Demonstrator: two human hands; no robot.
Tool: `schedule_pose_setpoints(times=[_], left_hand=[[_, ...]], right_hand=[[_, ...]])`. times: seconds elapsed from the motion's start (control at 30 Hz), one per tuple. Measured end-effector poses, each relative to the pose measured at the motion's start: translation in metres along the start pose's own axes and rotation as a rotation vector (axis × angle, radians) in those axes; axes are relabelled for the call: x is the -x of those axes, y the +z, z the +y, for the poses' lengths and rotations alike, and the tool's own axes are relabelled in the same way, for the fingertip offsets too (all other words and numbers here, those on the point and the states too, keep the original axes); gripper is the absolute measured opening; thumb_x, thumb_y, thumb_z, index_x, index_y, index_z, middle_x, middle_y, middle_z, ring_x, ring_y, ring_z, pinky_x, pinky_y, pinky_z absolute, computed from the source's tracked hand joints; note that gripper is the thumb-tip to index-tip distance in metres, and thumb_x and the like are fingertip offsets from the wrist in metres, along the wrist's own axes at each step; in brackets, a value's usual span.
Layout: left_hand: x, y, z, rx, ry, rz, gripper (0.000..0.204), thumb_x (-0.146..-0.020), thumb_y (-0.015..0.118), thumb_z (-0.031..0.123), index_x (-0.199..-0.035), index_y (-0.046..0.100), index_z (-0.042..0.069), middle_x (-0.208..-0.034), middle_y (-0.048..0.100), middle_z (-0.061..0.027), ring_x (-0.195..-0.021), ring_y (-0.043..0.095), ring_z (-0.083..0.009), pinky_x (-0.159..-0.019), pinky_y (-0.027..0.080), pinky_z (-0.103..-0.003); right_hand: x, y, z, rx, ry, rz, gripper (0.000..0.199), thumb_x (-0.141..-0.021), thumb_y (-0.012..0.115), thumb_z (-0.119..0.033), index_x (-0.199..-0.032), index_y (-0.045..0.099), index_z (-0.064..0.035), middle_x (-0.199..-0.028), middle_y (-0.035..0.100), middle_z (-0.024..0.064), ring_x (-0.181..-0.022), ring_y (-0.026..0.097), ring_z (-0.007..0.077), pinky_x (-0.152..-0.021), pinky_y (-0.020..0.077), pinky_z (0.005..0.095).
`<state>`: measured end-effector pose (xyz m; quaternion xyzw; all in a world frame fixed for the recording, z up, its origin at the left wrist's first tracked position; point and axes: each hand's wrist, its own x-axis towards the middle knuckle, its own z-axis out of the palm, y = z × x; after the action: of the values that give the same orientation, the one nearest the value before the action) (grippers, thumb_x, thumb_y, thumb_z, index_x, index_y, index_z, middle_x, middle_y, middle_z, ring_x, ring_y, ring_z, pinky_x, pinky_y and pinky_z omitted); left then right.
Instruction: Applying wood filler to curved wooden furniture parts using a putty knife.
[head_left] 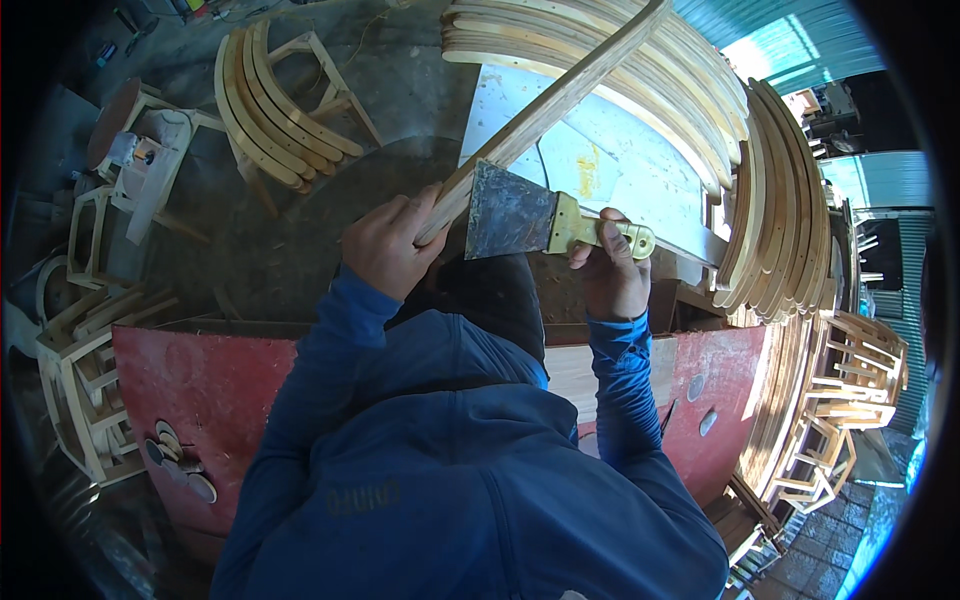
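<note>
My left hand (pixel 393 240) is closed round the near end of a long wooden strip (pixel 560 100), which slants up and away to the right. A putty knife (pixel 512 212) with a wide, stained dark blade and a pale yellow-green handle is gripped in my right hand (pixel 612 268), thumb on the handle. Its blade lies across the strip just beside my left hand, with the blade's left edge at the wood. Whether the blade presses on the strip I cannot tell.
Beyond my hands is a pale, stained work table (pixel 610 150) bearing stacked curved wooden pieces (pixel 600 50). More curved slats (pixel 780 200) stand at the right. Another curved bundle (pixel 270 110) rests on a frame at the far left. A red board (pixel 210 400) lies near my body; wooden frames (pixel 835 410) stand right.
</note>
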<state>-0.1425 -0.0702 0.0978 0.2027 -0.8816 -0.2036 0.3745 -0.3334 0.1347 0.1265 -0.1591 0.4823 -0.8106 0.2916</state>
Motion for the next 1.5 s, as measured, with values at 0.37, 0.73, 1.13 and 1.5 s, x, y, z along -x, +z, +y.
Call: schedule_pose_setpoints(times=[0.37,0.73,1.13,1.5], left_hand=[[0.001,0.000,-0.002,0.010,-0.028,-0.038,0.047,-0.074,0.083,0.015,-0.118,0.069,0.009,-0.084,0.068,-0.0104,-0.072,0.068,-0.0285,-0.063,0.054,-0.038],[-0.001,-0.003,-0.002,0.026,-0.014,-0.007,0.048,-0.074,0.083,0.015,-0.119,0.069,0.011,-0.081,0.065,-0.0090,-0.070,0.067,-0.0283,-0.062,0.054,-0.039],[-0.002,-0.006,0.002,-0.024,0.007,-0.010,0.046,-0.074,0.082,0.016,-0.118,0.069,0.011,-0.082,0.065,-0.0085,-0.071,0.066,-0.0295,-0.063,0.054,-0.039],[-0.002,-0.005,0.003,0.071,-0.049,0.006,0.045,-0.075,0.082,0.016,-0.117,0.069,0.011,-0.083,0.067,-0.0103,-0.072,0.067,-0.0310,-0.064,0.054,-0.040]], right_hand=[[0.008,0.014,-0.018,0.262,-0.103,0.072,0.022,-0.096,0.067,-0.010,-0.113,0.063,0.0034,-0.086,0.070,0.0155,-0.065,0.070,0.0229,-0.061,0.0607,0.0332],[0.023,0.026,-0.043,0.363,-0.262,0.013,0.022,-0.095,0.068,-0.007,-0.112,0.063,0.0050,-0.086,0.070,0.0158,-0.065,0.070,0.0230,-0.060,0.0600,0.0317],[0.040,0.071,-0.073,1.419,-0.961,-0.732,0.041,-0.063,0.071,-0.014,-0.103,0.074,-0.0055,-0.112,0.067,0.0138,-0.090,0.068,0.0273,-0.075,0.0599,0.0353],[0.045,0.045,-0.063,1.320,-0.920,-0.599,0.037,-0.067,0.073,-0.016,-0.102,0.075,-0.0054,-0.118,0.067,0.0143,-0.099,0.067,0.0286,-0.079,0.0573,0.0352]])
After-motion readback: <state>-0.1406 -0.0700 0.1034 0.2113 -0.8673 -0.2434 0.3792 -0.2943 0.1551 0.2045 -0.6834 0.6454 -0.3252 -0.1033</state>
